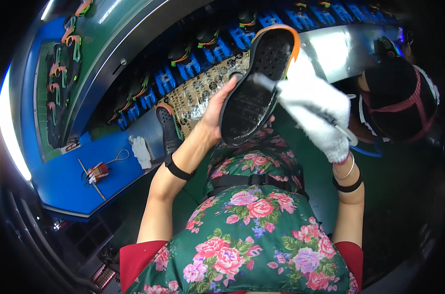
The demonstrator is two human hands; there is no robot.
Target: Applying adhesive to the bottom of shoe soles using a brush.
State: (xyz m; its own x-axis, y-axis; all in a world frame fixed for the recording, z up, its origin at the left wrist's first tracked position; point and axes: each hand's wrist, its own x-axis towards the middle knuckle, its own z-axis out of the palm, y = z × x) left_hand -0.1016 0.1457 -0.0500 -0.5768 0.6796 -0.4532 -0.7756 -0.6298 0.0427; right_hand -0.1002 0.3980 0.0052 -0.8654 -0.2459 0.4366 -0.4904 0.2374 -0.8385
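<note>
My left hand (216, 109) is bare and grips a black shoe sole (247, 105) with an orange rim at its toe end. The sole is tilted up in front of me, its hollow inner side facing me, and wet-looking streaks shine on it. In a white knitted glove, my right hand (319, 110) is closed round a slim brush (265, 82). The brush's blurred tip lies over the middle of the sole, and a pale loop shows behind the glove. Beyond my left forearm, a second sole (168, 128) leans at the bench edge.
A blue table (61, 179) at the left holds a loose white glove (141, 152) and a small red container (98, 171) with a stick across it. Blue racks (188, 66) with shoes line the conveyor ahead. A co-worker (396, 93) sits at the right, near a blue hose (369, 151).
</note>
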